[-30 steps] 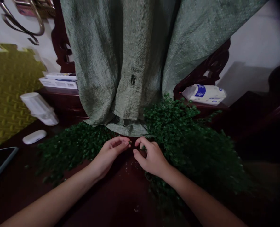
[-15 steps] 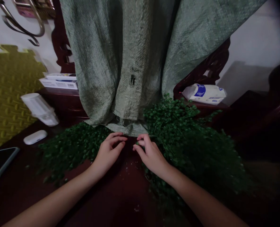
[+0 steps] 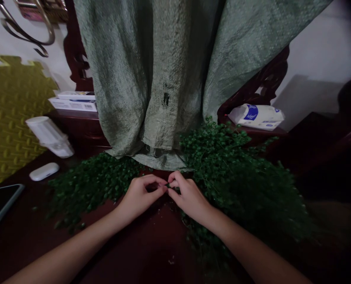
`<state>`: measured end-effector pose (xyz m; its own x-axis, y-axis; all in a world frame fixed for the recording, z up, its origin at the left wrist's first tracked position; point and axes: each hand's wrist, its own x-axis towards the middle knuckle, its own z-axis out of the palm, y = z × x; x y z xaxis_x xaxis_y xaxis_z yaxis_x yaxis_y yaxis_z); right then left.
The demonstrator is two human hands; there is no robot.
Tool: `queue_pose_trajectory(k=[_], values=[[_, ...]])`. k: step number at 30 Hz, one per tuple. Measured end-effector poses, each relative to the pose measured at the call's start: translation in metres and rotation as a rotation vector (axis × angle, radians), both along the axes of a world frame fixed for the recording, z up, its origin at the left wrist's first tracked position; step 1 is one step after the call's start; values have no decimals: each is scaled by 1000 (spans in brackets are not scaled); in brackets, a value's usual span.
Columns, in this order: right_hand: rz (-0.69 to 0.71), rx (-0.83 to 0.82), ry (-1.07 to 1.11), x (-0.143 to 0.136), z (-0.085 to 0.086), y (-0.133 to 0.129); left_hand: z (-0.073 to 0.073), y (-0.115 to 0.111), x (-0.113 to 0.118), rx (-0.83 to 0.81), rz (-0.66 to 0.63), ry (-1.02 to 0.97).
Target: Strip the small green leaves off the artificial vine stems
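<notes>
My left hand (image 3: 141,192) and my right hand (image 3: 188,196) meet fingertip to fingertip above the dark red tabletop (image 3: 151,240). Each is closed in a pinch, thumb against fingers, on a small green plant piece (image 3: 168,185) mostly covered by the fingertips. Close to the right hand lies a large heap of green plants (image 3: 237,173) with thin stems and small round leaves or pods. A lower pile of loose green pieces (image 3: 89,181) spreads beside the left hand.
Behind the hands hangs a grey-green woven sack (image 3: 169,79), its lower edge on the table. To the left are a phone (image 3: 3,205), a white earbud case (image 3: 44,171), a white plastic container (image 3: 49,136) and a flat box (image 3: 73,103). A tissue pack (image 3: 258,117) rests at the right.
Both hands have come together, the left moving right and slightly down. Its fingers have closed at the green piece that the right hand pinched before. The heaps look the same.
</notes>
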<state>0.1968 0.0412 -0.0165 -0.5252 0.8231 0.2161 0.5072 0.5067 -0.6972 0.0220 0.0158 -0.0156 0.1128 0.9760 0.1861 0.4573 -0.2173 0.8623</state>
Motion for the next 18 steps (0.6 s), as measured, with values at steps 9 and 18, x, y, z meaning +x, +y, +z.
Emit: queue_pose_trajectory(k=[9,18], values=[[-37,106,-38,-2,-3,0,-4,2,0,-39,4,-6],[-2,160,-108,-1,-2,-1,-4,3,0,-10,24,-3]])
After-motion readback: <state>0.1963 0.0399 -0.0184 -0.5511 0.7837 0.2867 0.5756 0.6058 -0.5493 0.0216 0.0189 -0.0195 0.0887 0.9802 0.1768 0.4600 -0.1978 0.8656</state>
